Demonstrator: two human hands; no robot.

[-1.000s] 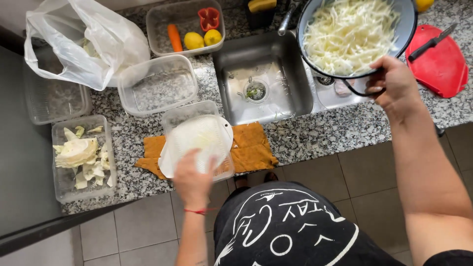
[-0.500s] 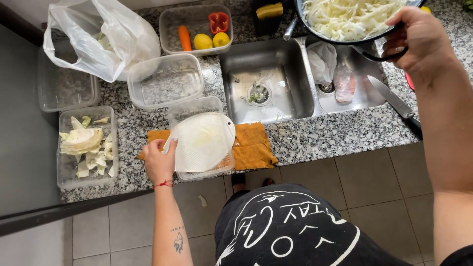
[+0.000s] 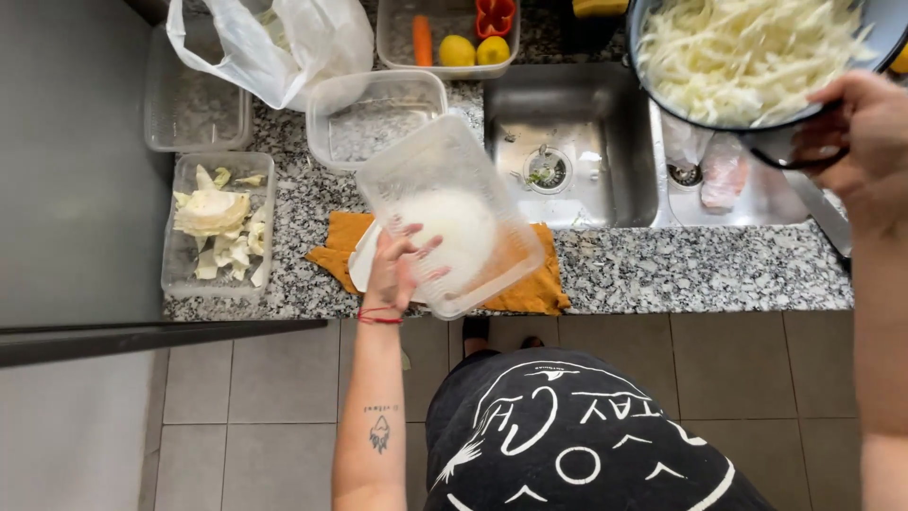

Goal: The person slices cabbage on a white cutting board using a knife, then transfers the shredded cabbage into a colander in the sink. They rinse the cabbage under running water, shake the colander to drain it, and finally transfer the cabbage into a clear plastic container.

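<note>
clear plastic tub (image 3: 445, 213) tilted, bowl (image 3: 757, 66) of shredded cabbage

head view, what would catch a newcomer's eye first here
The big dark bowl heaped with pale shredded cabbage stands out, held by the right hand above the sink. Near the counter's front edge, the left hand lifts a tilted clear plastic container over an orange cloth.
</note>
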